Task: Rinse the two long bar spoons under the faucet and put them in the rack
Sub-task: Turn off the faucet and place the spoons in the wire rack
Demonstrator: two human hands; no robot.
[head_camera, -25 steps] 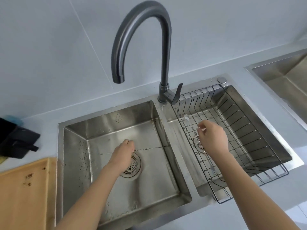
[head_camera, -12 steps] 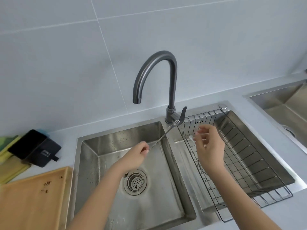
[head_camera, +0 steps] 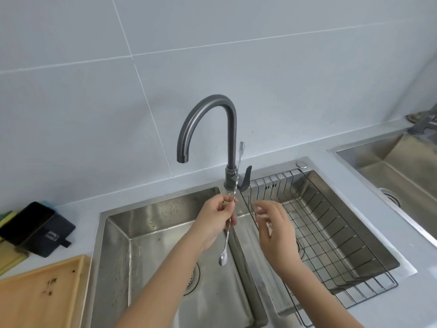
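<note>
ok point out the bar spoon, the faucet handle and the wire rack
bar spoon (head_camera: 223,259), head view, on its bowl at the lower end
faucet handle (head_camera: 246,177), head view, on the dark lever
wire rack (head_camera: 340,235), head view, on its right wall

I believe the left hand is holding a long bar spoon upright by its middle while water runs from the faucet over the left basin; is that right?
Not quite: the head view shows no water leaving the faucet. The rest holds: the left hand holds the long bar spoon roughly upright by its middle, beside the left basin.
</note>
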